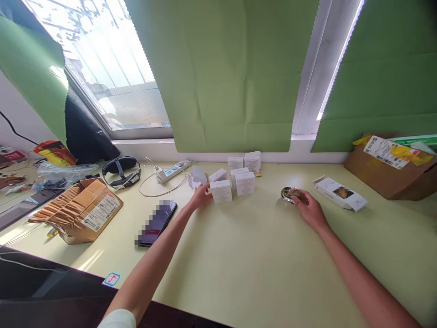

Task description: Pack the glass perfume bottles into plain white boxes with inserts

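At seven o'clock, nearest, a dark glossy phone (157, 223) lies flat on the smooth pale table (246, 264); further, at eleven, the left hand (200, 197) touches a small matte white box (221, 191), fingers curled at its side, picking seemingly under way; at one o'clock the right hand (309, 210) closes on a shiny round metal piece (290, 194); lifting wants firmer purchase.

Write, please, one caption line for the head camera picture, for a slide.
At a pale table, the left hand touches a small white box; the right hand holds a shiny round object.
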`<state>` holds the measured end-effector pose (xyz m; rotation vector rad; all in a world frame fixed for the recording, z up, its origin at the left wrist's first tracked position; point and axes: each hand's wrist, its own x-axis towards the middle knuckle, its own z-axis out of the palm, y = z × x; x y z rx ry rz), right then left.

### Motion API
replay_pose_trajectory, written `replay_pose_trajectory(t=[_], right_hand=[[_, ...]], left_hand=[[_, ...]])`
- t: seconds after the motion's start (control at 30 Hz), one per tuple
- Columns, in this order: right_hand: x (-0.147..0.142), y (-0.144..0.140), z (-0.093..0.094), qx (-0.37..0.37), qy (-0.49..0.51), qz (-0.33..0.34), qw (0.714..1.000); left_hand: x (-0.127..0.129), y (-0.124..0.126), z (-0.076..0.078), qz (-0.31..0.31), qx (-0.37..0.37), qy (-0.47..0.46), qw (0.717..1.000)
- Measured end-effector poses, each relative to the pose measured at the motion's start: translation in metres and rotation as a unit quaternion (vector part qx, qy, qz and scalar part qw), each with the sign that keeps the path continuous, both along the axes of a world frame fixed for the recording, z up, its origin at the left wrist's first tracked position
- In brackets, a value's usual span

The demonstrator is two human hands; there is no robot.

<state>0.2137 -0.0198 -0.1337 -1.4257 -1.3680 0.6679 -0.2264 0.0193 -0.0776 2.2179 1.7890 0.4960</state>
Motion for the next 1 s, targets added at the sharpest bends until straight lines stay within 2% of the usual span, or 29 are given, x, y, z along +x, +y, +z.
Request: replay_pose_trajectory(t=[0.17,0.3,0.5,0.63,0.73,0.8,0.9,1.0], right_hand=[[0.001,0.001,-0.001,-0.001,0.001,0.006,1.000],[0.002,0.000,0.000,-0.004,-0.002,0.005,1.000],[0.001,-0.003,0.001,-0.003,-0.003,-0.002,1.000],[0.001,-0.001,0.000,-0.001,0.001,0.005,1.000],[0.001,-0.002,0.000,-0.003,0.006,0.008,1.000],[-0.001,-0.007,0.000,-0.007,0.009,0.013,1.000],[-0.010,-0.020,0.004,-0.013,0.013,0.033,0.999],[-0.024,-0.032,0.012,-0.020,0.013,0.071,0.997]], left_hand=[[0.000,0.020,0.013,-0.020,-0.007,0.037,0.999],[-0.015,0.030,0.023,0.005,-0.014,0.060,0.998],[-0.014,0.032,0.019,0.002,-0.032,0.100,0.994],[-0.005,0.029,0.015,0.032,-0.028,0.119,0.992],[-0.005,0.024,0.020,0.053,-0.016,0.117,0.992],[-0.006,0.016,0.031,0.073,0.011,0.105,0.992],[0.000,-0.004,0.058,0.112,0.087,0.069,0.987],[0.031,-0.032,0.091,0.090,0.159,0.016,0.983]])
